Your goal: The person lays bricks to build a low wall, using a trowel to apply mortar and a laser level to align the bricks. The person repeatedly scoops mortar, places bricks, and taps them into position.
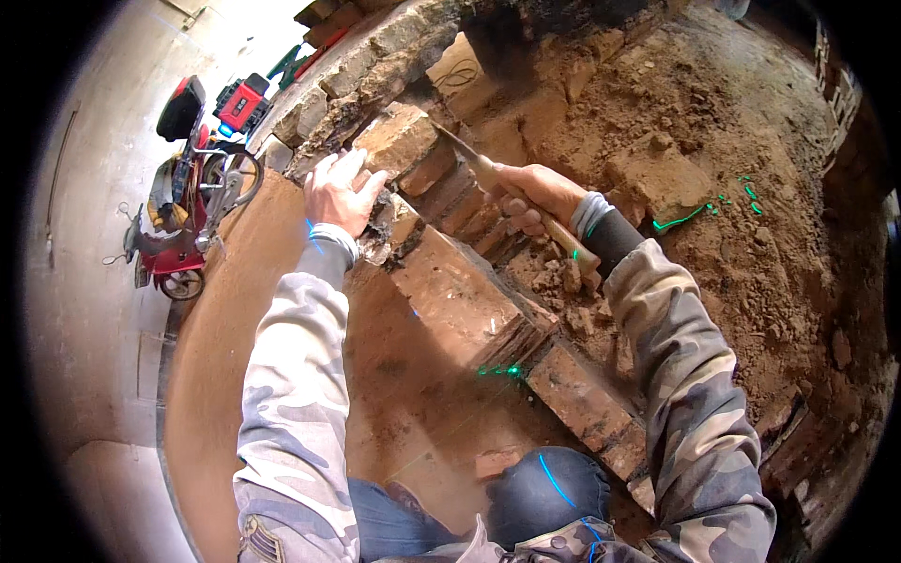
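Observation:
My right hand (535, 197) is closed round the wooden handle of a tool with a narrow metal blade (457, 144). The blade points up and left, its tip close to a rough, tan brick (396, 138) on the wall. My left hand (343, 192) lies palm down at the wall's left edge, fingers apart, fingertips by that brick's near end. Whether its palm presses on anything is hidden. Beside its thumb are broken brick and dark, crumbling mortar (377, 239). Nearer me, a large reddish-brown brick block (450, 291) forms part of the same wall.
Loose soil and rubble (704, 122) fill the right side. Lower bricks (582, 399) continue toward my knees. Left of the wall is a dusty brown floor (221, 375). A red motorbike (183, 206) and a red-and-black device (242, 103) are at the far left. Green laser light (511, 372) marks the bricks.

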`<act>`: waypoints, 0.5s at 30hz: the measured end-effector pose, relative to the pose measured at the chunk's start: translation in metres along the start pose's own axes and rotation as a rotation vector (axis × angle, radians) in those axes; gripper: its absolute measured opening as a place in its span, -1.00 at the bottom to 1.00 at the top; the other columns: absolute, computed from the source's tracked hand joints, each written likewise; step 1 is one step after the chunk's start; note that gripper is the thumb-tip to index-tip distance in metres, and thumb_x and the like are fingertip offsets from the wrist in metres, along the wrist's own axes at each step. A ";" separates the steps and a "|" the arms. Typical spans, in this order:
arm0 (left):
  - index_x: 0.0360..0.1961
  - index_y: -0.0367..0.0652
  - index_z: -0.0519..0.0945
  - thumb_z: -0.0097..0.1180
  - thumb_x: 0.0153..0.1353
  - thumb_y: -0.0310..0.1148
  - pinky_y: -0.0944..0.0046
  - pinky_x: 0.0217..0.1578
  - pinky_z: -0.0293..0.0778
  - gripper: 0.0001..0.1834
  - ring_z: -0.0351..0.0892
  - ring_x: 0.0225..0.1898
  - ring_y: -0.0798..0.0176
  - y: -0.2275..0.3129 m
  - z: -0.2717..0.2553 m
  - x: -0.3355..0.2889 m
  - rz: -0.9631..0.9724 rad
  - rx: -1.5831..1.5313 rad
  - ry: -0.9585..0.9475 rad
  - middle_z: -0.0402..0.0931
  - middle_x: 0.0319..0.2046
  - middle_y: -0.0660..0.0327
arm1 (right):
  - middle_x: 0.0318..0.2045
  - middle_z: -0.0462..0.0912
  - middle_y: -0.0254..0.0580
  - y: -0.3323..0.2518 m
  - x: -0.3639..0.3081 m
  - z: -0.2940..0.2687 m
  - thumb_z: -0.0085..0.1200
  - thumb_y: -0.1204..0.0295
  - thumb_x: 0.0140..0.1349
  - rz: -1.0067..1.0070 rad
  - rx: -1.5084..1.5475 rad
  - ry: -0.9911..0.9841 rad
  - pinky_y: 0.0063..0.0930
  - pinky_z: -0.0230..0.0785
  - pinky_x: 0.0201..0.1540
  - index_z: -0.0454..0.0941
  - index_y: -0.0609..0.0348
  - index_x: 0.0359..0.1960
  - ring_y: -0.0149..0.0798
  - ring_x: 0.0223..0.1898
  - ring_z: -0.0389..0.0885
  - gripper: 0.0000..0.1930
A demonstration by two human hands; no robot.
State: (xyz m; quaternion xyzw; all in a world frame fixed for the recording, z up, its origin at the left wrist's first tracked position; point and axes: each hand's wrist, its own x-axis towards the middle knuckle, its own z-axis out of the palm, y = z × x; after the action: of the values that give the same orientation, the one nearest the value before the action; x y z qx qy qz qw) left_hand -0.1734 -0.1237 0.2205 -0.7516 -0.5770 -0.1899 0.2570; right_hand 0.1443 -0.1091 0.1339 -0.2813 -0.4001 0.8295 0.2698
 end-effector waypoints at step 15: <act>0.22 -0.09 0.55 0.15 0.24 0.09 -0.27 0.40 -0.03 -0.36 0.24 0.41 -0.06 0.010 -0.021 -0.031 0.112 -0.004 0.166 0.37 0.35 0.04 | -0.70 0.33 -0.52 0.044 -0.120 -0.004 0.05 0.19 0.46 -0.072 -0.320 0.306 -0.54 0.09 -0.79 0.46 0.15 -0.27 -0.55 -0.81 0.23 -0.73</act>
State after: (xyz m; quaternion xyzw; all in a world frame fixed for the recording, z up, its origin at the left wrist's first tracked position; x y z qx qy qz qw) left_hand -0.1719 -0.1619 0.2179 -0.7650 -0.5103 -0.2378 0.3127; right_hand 0.2209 -0.2115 0.1263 -0.4288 -0.4908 0.6928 0.3086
